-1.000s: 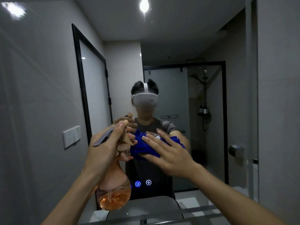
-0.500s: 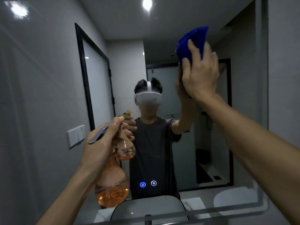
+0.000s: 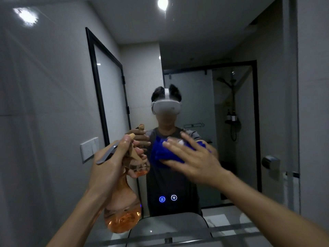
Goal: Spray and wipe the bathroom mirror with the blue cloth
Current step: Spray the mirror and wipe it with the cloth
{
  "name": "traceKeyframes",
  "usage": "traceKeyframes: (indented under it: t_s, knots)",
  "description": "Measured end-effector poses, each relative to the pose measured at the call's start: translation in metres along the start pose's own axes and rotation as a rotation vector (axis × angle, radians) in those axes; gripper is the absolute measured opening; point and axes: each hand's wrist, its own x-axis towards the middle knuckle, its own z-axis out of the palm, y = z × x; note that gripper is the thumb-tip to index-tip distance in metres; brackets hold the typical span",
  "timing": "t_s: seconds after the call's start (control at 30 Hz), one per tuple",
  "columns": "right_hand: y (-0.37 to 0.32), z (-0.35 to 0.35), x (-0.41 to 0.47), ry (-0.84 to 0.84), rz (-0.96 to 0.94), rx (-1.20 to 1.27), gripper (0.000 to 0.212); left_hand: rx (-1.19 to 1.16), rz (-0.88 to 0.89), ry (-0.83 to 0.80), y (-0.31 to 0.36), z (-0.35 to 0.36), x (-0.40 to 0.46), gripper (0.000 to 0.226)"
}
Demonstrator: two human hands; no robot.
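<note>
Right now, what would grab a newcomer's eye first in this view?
Dead centre, the right hand presses a vivid blue cloth flat against the mirror, fingers spread. Just left of it, the left hand grips an amber spray bottle by its neck, orange liquid pooled in the bulb. Below the cloth, two small lit touch icons glow in the glass, and a ceiling light glares at the top.

Bare forearms; grey T-shirt (image 3: 188, 134), white headset (image 3: 166, 107).
</note>
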Motion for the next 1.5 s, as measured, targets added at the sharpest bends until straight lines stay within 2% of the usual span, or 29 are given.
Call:
traceKeyframes:
  t_s: [0.07,0.23,0.3,0.37,0.43,0.5,0.67,0.77,0.83,0.87,0.93,1.0,1.1,1.23,1.33,1.5]
  knots:
    - [0.038,-0.013,0.012,0.082,0.127,-0.077,0.041,-0.009,-0.003,0.016,-0.001,-0.001,0.003,0.032]
    - [0.132,-0.053,0.071,0.252,0.715,-0.123,0.048,-0.011,0.018,0.041,0.002,-0.003,0.009,0.033]
    - [0.143,-0.059,0.096,0.313,0.902,-0.09,0.05,-0.01,0.029,0.037,0.004,-0.005,0.012,0.034]
    - [0.13,-0.057,0.115,0.332,0.979,-0.065,0.05,-0.015,0.035,0.035,0.006,-0.008,0.015,0.032]
    - [0.099,-0.051,0.122,0.336,0.904,-0.073,0.051,-0.016,0.036,0.041,0.005,-0.012,0.017,0.031]
    - [0.058,-0.039,0.114,0.309,0.696,-0.082,0.055,-0.018,0.029,0.041,0.003,-0.015,0.016,0.032]
    - [-0.026,-0.003,0.048,0.064,0.185,0.016,0.052,-0.02,-0.005,0.032,-0.007,-0.019,0.007,0.034]
    - [-0.025,0.0,0.021,-0.077,-0.069,-0.014,0.056,-0.046,-0.035,0.026,-0.007,-0.021,0.003,0.032]
    - [-0.004,-0.006,0.025,-0.085,-0.152,-0.056,0.06,-0.048,-0.034,0.023,-0.006,-0.025,0.003,0.033]
    - [0.009,-0.01,0.033,-0.053,-0.142,-0.07,0.06,-0.036,-0.026,0.021,-0.005,-0.028,0.004,0.035]
    - [0.04,-0.016,0.056,0.049,0.015,-0.117,0.057,-0.008,-0.002,0.024,-0.002,-0.032,0.006,0.037]
    - [0.071,-0.03,0.085,0.141,0.295,-0.16,0.056,0.012,0.018,0.023,0.001,-0.038,0.009,0.036]
    - [0.104,-0.048,0.125,0.226,0.678,-0.1,0.049,0.047,0.035,0.009,0.004,-0.05,0.013,0.034]
    - [0.101,-0.047,0.156,0.3,0.87,-0.051,0.051,0.076,0.026,0.026,0.0,-0.071,0.019,0.033]
    - [0.061,-0.035,0.158,0.319,0.812,-0.041,0.049,0.101,0.009,0.053,-0.006,-0.084,0.02,0.034]
    - [-0.025,-0.001,0.107,0.177,0.316,-0.041,0.044,0.039,-0.042,0.051,-0.012,-0.095,0.01,0.035]
